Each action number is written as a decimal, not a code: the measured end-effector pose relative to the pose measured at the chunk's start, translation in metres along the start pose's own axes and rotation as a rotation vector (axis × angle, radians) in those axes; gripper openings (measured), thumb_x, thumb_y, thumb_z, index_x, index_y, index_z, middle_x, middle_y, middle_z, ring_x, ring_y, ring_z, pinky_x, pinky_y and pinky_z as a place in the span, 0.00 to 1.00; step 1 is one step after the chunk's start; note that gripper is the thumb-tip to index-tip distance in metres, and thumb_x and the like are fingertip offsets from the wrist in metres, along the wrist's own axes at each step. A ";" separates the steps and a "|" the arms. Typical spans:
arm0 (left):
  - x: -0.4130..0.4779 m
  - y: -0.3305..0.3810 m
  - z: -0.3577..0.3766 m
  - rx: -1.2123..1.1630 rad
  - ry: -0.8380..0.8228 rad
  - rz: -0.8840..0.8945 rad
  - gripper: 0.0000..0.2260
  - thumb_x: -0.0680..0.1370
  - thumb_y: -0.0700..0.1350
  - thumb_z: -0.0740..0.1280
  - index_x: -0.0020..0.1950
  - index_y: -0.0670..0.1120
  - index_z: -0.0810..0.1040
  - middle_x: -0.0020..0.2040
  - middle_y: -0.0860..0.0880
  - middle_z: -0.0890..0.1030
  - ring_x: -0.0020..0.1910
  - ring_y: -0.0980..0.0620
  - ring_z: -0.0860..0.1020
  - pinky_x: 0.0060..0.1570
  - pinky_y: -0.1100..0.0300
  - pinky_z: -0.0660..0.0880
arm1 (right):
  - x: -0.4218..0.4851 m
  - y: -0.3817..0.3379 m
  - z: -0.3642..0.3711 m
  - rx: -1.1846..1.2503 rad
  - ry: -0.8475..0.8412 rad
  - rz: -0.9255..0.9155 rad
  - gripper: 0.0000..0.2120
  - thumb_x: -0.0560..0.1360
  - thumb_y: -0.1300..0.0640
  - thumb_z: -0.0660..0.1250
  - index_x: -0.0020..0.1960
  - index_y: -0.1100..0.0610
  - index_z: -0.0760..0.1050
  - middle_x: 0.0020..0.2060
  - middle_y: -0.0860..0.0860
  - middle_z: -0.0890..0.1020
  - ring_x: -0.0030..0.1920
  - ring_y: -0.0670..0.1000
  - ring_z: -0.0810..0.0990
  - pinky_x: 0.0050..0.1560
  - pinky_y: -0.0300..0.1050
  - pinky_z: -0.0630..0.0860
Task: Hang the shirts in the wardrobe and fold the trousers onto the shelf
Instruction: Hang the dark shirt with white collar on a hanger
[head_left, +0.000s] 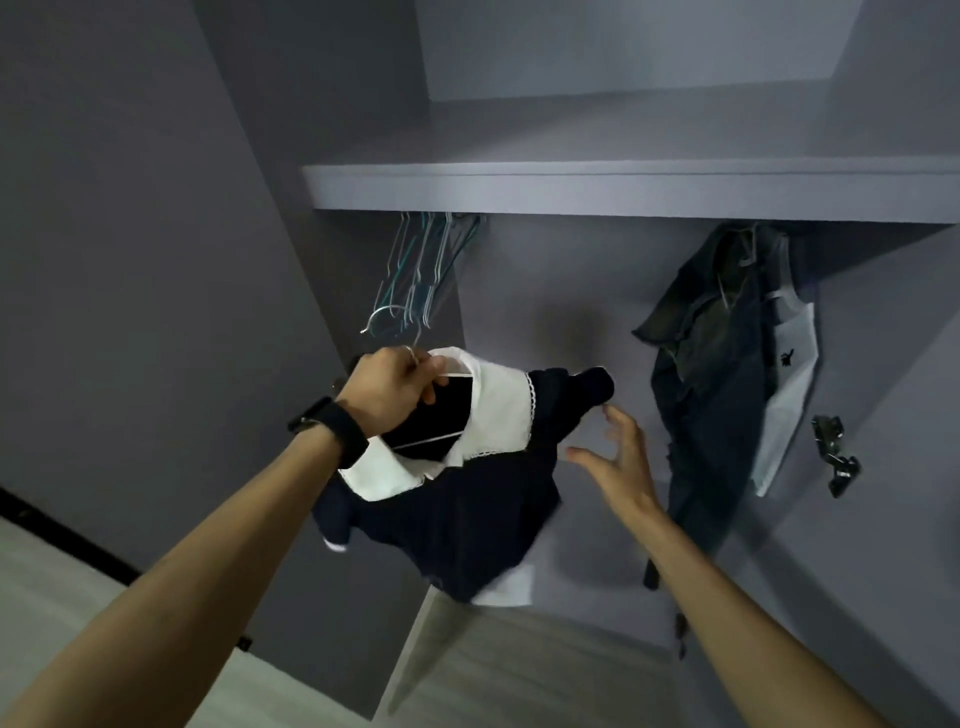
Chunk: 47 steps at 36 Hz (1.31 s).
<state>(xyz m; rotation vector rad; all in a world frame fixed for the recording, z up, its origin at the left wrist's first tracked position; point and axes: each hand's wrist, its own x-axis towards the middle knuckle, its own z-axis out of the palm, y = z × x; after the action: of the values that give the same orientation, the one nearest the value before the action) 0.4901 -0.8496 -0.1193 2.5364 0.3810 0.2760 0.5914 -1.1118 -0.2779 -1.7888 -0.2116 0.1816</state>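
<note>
A dark navy shirt with a wide white collar hangs on a wire hanger in mid-air inside the wardrobe. My left hand grips the hanger's neck just below its hook, with the collar bunched against my fingers. My right hand is open with spread fingers, just right of the shirt's shoulder and apart from it. The hook is below the rail and touches nothing.
Several empty wire hangers hang under the grey shelf at the left. A denim garment and a white shirt hang at the right. A metal hinge sits on the right side panel.
</note>
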 end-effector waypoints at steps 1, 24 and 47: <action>0.001 0.003 0.000 0.001 -0.006 0.012 0.17 0.84 0.53 0.61 0.42 0.48 0.82 0.34 0.53 0.82 0.30 0.64 0.76 0.40 0.68 0.71 | 0.003 -0.005 0.000 0.100 -0.045 0.089 0.35 0.73 0.53 0.74 0.76 0.48 0.62 0.73 0.47 0.66 0.70 0.50 0.68 0.67 0.50 0.67; 0.012 0.004 -0.018 0.071 0.034 0.005 0.13 0.83 0.51 0.62 0.44 0.50 0.82 0.35 0.53 0.83 0.35 0.63 0.76 0.42 0.66 0.71 | 0.037 -0.063 -0.004 -0.196 0.266 -0.175 0.27 0.76 0.56 0.69 0.74 0.54 0.67 0.72 0.53 0.67 0.69 0.56 0.69 0.68 0.50 0.68; 0.018 0.014 0.067 0.091 -0.107 0.008 0.10 0.80 0.55 0.67 0.48 0.49 0.74 0.45 0.48 0.82 0.46 0.43 0.79 0.41 0.56 0.68 | -0.007 -0.067 -0.001 -1.048 -0.360 -0.427 0.10 0.84 0.50 0.59 0.45 0.52 0.66 0.41 0.51 0.79 0.41 0.56 0.76 0.41 0.48 0.67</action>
<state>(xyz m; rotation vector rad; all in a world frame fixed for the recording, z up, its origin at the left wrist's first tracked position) 0.5287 -0.8883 -0.1647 2.6294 0.3485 0.1273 0.5822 -1.1000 -0.2117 -2.6676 -1.0946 0.0801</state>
